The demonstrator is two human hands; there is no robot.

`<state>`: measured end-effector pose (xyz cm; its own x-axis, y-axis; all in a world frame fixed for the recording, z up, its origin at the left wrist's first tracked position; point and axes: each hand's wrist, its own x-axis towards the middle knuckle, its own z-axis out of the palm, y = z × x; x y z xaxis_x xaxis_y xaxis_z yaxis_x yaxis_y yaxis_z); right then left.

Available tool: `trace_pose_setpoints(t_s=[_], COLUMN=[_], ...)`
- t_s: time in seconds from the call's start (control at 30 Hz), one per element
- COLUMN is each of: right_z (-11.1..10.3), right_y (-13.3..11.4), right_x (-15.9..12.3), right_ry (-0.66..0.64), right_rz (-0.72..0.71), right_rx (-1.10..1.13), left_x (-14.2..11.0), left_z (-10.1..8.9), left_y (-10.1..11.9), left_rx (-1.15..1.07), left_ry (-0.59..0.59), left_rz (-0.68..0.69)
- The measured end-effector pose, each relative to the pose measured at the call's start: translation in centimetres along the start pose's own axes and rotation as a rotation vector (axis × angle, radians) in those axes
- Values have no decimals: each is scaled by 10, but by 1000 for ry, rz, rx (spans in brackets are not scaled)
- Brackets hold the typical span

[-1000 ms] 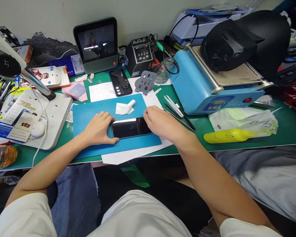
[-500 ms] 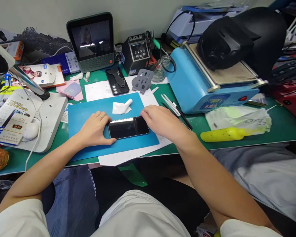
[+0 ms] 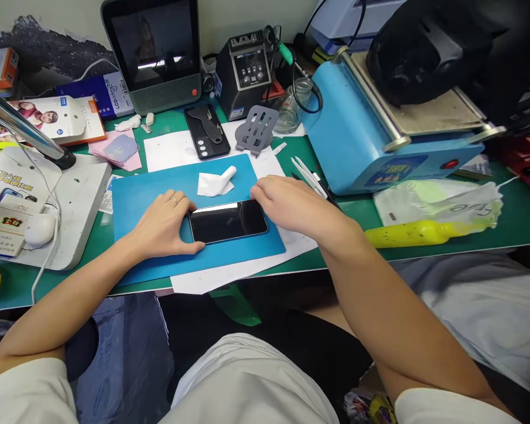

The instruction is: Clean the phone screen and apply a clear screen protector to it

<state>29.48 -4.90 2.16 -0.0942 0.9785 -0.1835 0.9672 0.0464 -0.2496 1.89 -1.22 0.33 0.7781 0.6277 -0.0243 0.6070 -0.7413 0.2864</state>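
Note:
A smartphone [image 3: 228, 222] with a dark, glossy screen lies face up on a blue mat [image 3: 136, 194]. My left hand [image 3: 165, 225] grips its left end, thumb at the near corner and fingers at the far one. At the far right corner, the curled fingers of my right hand [image 3: 287, 203] hold the phone's edge; their tips are partly hidden. Just beyond the phone is a folded white tissue [image 3: 214, 182]. Farther back, a black phone case [image 3: 201, 147] with a grey tool on it lies beside a grey slotted stand [image 3: 257, 131].
A blue machine [image 3: 357, 159] stands at the right, with white tweezers [image 3: 309, 176] and a yellow bottle [image 3: 406, 234] near it. Behind are a black control unit [image 3: 245, 76] and a smart display [image 3: 159, 47]. A lamp base [image 3: 82, 194] is at the left.
The camera view has tilted down and shifted slightly, so the background sits higher in the picture. Both hands keep their places on the phone.

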Motion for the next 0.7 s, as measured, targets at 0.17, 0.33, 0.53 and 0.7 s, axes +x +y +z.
trace_pose_setpoints(t_s=[0.17, 0.33, 0.53, 0.7], right_z=[-5, -7, -10, -8], right_y=[-7, -12, -14, -9], right_x=[6, 9, 11, 12], right_ry=[-84, -96, -153, -145], right_rz=[61, 90, 104, 99], right_rx=[-20, -4, -30, 2], left_x=[-1, -1, -1, 0], left_z=[0, 0, -2, -2], left_y=[0, 1, 2, 1], left_rx=[4, 20, 25, 15], left_ry=[4, 3, -10, -5], left_rz=[-12, -9, -18, -7])
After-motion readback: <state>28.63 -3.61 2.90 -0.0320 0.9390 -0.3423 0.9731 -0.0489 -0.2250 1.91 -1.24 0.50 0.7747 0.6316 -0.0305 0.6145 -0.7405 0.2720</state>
